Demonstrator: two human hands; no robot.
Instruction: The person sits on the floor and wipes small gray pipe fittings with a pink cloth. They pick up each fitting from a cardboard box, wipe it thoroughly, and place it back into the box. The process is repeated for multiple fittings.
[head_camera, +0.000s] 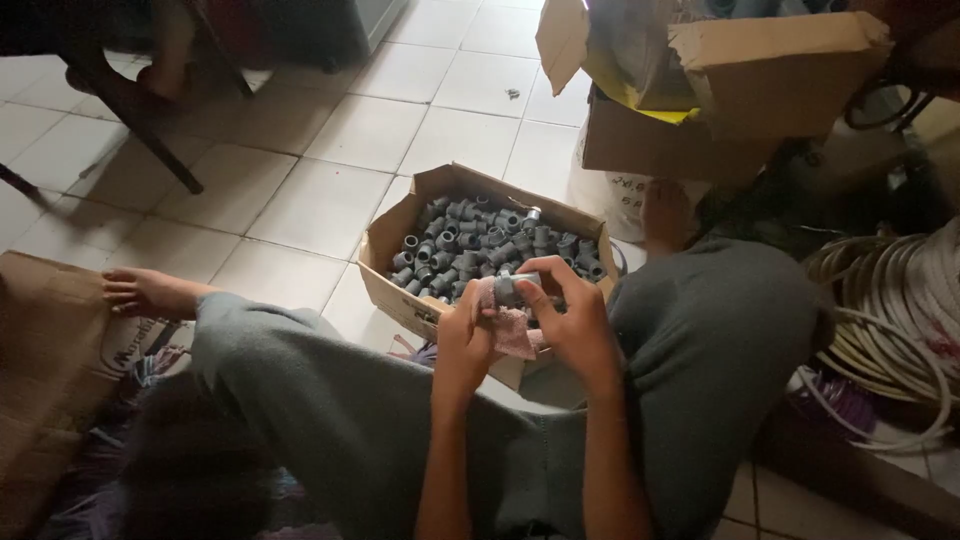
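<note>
I am looking down over my knees at a tiled floor (320, 200). At the far left, a flattened brown cardboard piece (45, 360) is lying beside my bare foot (145, 292). Moving right, an open cardboard box (400, 235) is sitting on the floor just ahead of my hands, and it is holding a heap of short grey pipe fittings (480, 240), piled loosely and pointing every way (one paler, shinier piece is showing near the far wall).

Right above the box's near edge, I am gripping one grey fitting (506, 290). It is standing roughly upright, its long axis running up and down in the view, its open end facing up toward the camera. A pinkish cloth (515, 335) is bunching under and around it.

My left hand (465, 345) is curling narrowly, fingers pressing the cloth against the fitting's left side. My right hand (580, 320) is arching over from the right, thumb and fingertips closing on the fitting's top and side, so both hands are closed on it together.

Farther right, a larger cardboard box (760, 80) with raised flaps is holding something yellow (640, 95); I cannot tell what. At the right edge, coils of pale cable (900, 310) are lying stacked.
</note>
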